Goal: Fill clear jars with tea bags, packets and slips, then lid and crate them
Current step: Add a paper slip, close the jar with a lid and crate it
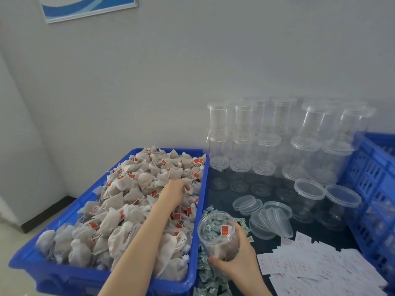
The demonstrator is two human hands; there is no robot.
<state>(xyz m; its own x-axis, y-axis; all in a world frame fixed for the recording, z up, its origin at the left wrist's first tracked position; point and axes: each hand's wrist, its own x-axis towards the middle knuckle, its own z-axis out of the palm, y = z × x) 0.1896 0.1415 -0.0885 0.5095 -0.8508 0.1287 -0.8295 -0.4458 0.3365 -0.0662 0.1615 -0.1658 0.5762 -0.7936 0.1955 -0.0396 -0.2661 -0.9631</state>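
Note:
My right hand [237, 257] grips a clear jar [217, 233], tilted toward me, that holds tea bags and grey-green packets with one red tag on top. My left hand [176, 192] reaches into the blue bin [198, 248] heaped with beige tea bags [119, 210] bearing red tags; its fingers curl down among the bags, and what they hold is hidden. Grey-green packets [210, 278] lie on the dark table below the jar. White paper slips [316, 270] are spread at the right.
Empty clear jars [277, 146] are stacked against the wall, some lidded. Loose clear lids [267, 216] lie in the middle of the table. A blue slatted crate [376, 189] stands along the right edge. A grey wall is behind.

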